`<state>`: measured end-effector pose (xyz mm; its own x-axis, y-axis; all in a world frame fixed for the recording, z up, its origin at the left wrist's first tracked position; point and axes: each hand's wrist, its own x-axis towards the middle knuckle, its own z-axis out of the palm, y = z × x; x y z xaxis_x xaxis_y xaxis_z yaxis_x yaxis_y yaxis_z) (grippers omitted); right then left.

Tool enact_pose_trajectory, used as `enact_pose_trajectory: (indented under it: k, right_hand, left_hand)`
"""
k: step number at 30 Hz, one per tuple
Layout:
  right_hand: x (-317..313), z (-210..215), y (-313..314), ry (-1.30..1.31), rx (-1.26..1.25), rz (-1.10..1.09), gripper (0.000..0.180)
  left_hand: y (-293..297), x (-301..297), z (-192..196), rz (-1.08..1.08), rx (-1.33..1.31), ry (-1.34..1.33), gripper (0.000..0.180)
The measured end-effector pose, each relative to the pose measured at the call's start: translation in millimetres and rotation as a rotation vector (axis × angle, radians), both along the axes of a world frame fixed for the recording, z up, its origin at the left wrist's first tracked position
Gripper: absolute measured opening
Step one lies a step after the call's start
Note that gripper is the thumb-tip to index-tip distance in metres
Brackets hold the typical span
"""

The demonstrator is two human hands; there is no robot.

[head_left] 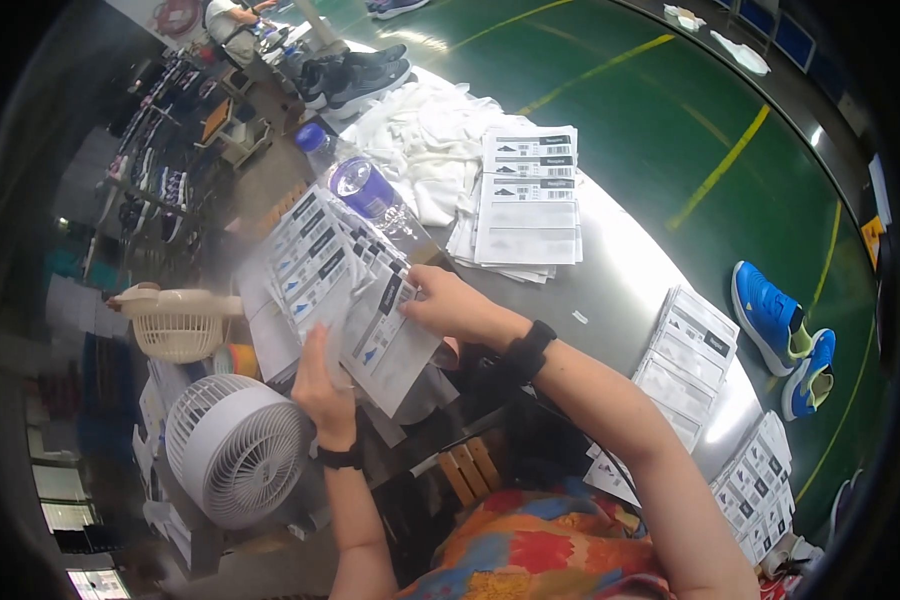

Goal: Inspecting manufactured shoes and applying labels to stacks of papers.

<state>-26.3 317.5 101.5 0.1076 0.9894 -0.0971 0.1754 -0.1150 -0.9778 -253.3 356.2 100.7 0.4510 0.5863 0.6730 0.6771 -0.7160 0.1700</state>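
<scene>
Far left, off the table: rack of shoes (165,190), blurred toward the rim. Beige fan (178,325) next, its cage facing down; below it, white round fan (238,450), grille turned toward the table's left end.

On the table (530,305), left part: fanned pile of printed sheets (305,245), overlapping, headed with dark blocks. Left hand (325,390) just below the pile, black band on the wrist. Its fingers are straight and close together, lying along the left side of a white label sheet (385,340); whether they grip it, cannot tell. That sheet is tilted, raised in front of the pile, one corner pointing toward the near edge.

Behind the pile, bottle with a purple wrap (363,188), a second cap beside it. Dark shoes (360,80) at the table's far end. White cloth heap (425,150) just nearer, crumpled.

Right hand (452,305), dark band at the wrist: thumb and fingers narrowed, pinching the label sheet at its upper right.

Right of the cloth: layered sheet stack (530,220). Small white scrap (580,317) alone on bare metal. Along the right edge, a middle stack (685,350), then a lower stack (755,490) toward the near right corner. Beyond that edge, blue shoes (770,305) against green floor (620,110).
</scene>
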Motion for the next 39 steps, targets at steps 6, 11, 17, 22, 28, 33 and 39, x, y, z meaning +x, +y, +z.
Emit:
enact_pose_trajectory:
  k: [6,11,17,22,28,33,39]
  right_hand:
    - [22,17,-7,0.167,-0.249,0.232,0.033]
    - [27,0,-2,0.241,-0.234,0.226,0.025]
    - [39,7,-24,0.238,-0.169,0.148,0.019]
    - [43,-2,-32,0.217,-0.202,0.106,0.019]
    - [39,1,-5,0.555,-0.389,0.201,0.04]
    - [25,-13,9,0.425,-0.28,0.267,0.04]
    - [18,-5,3,0.162,-0.101,0.211,0.038]
  left_hand:
    - [-8,-3,6,0.041,0.004,-0.102,0.027]
    - [-4,11,-1,0.205,0.039,-0.255,0.018]
    - [2,14,-7,0.243,0.097,-0.272,0.018]
    - [-7,0,-3,0.11,0.064,-0.065,0.029]
    - [-58,8,54,-0.08,-0.138,0.172,0.063]
    - [-76,30,84,-0.383,-0.648,0.384,0.096]
    - [-52,56,41,-0.296,-0.445,0.306,0.06]
